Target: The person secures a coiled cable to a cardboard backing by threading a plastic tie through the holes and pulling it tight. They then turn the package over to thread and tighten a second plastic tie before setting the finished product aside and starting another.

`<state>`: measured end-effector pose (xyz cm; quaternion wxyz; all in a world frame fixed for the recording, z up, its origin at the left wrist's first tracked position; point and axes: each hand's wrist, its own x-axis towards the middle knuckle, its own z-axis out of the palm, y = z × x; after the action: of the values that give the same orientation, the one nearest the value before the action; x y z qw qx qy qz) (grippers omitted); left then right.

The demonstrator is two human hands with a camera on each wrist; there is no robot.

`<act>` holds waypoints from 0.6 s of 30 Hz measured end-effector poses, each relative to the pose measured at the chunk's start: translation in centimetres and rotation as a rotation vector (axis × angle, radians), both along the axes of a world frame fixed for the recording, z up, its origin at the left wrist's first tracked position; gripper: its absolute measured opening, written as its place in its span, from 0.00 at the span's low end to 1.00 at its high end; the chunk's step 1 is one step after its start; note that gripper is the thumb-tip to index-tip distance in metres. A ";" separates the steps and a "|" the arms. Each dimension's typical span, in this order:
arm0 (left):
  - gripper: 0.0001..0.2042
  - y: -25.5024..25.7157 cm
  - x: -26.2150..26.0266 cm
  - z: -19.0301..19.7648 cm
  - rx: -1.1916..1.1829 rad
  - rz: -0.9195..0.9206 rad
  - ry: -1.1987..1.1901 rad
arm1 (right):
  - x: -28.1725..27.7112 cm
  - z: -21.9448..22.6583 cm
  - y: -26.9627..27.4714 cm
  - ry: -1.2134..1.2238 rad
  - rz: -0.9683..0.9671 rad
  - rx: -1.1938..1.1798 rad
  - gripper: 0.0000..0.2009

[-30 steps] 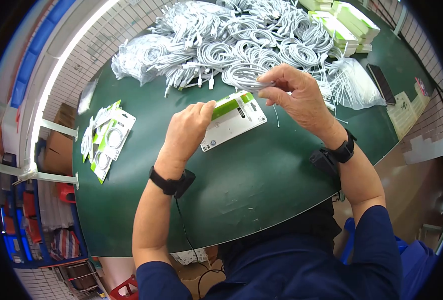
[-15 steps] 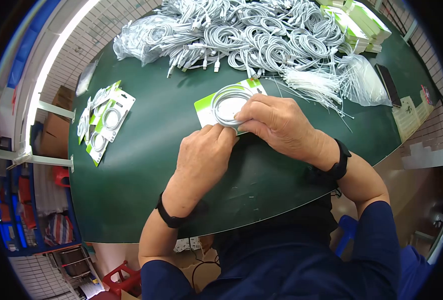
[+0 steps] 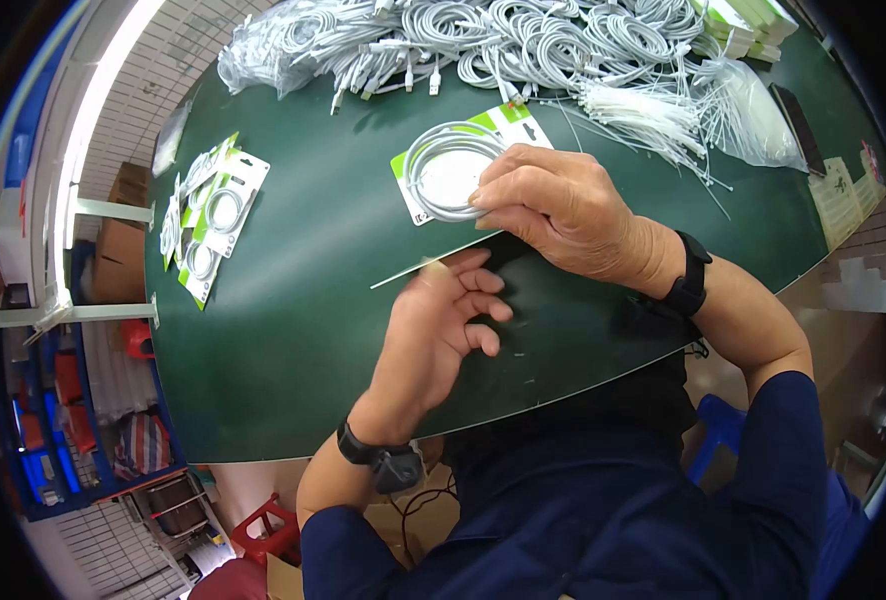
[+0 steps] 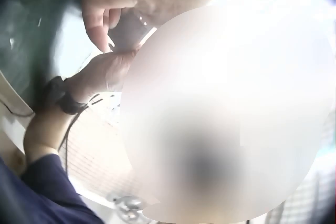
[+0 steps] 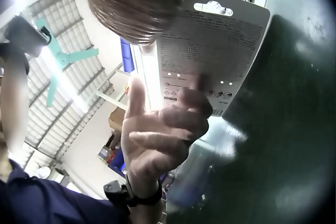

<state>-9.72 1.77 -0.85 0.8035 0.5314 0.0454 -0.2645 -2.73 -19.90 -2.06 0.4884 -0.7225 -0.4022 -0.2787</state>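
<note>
In the head view, my right hand (image 3: 563,210) pinches a coiled white cable (image 3: 413,175) against the front of a green-and-white packaging card (image 3: 453,178). The right wrist view shows the card's printed back (image 5: 210,45), with a hang slot and small paired holes. My left hand (image 3: 428,320) is just below the card in the head view, its fingers loosely bent and spread. A thin pale strip (image 3: 403,273) runs from under the right hand past the left thumb, which is blurred. In the right wrist view, the left hand's fingertips are right at the card's back.
A heap of coiled cables (image 3: 553,40) lies along the far side of the green table (image 3: 293,350). White cable ties (image 3: 643,115) lie loose beside a clear bag (image 3: 753,120). Several carded cables (image 3: 225,210) are stacked at the left. A dark phone-like slab (image 3: 798,130) is far right.
The right hand has brought the coil from near the heap down onto the card's front. The left hand has let go of the card's edge and turned, fingers spread, below it.
</note>
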 end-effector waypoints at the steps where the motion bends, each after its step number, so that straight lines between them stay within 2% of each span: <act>1: 0.25 0.3 0.4 -0.1 -0.104 0.026 0.115 | -0.2 0.0 0.1 -0.035 0.023 -0.021 0.13; 2: 0.24 0.5 0.6 -0.2 -0.210 0.053 0.227 | -0.3 -0.1 0.3 -0.054 0.042 -0.023 0.13; 5: 0.19 0.6 0.2 -1.0 -0.267 0.115 0.246 | -0.9 0.0 0.4 -0.085 0.097 -0.057 0.13; 7: 0.15 0.2 0.1 -0.7 -0.335 0.160 0.249 | -1.2 0.3 0.2 -0.036 0.105 -0.150 0.09; 11: 0.15 0.0 0.8 -0.1 -0.235 0.076 0.058 | -1.4 2.0 -0.3 0.070 0.086 -0.250 0.07; 14: 0.17 -1.0 1.4 0.6 -0.142 0.047 -0.105 | -0.8 2.6 -0.8 0.064 0.019 -0.267 0.08; 18: 0.19 -1.5 3.1 0.2 -0.134 -0.009 -0.224 | -0.3 3.2 -1.6 0.060 -0.074 -0.299 0.08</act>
<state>-6.59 0.26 -0.60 0.8361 0.5028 -0.0649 -0.2095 -3.08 -21.53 1.17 0.3768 -0.8094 -0.3975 -0.2117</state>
